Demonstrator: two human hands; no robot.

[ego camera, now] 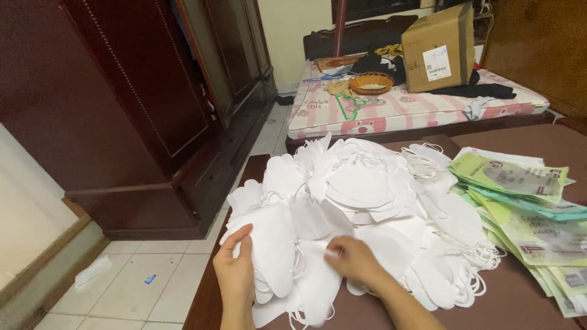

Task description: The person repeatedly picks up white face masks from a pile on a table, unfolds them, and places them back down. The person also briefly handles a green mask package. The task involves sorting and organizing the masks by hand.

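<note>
A big heap of white folded face masks (367, 183) with ear loops covers the brown table (532, 299). My left hand (235, 269) rests flat along the left edge of a small stack of masks (275, 244) at the near left, thumb up against it. My right hand (354, 260) lies on the masks just to the right, fingertips pinching a white mask edge (330, 250). A pile of green and teal flat packets (532, 208) sits at the right of the heap.
A dark wooden wardrobe (140, 104) stands to the left. Beyond the table lies a pink mattress (416, 104) with a cardboard box (437, 49), a woven basket (371, 82) and dark clothes. White tiled floor (140, 281) shows at lower left.
</note>
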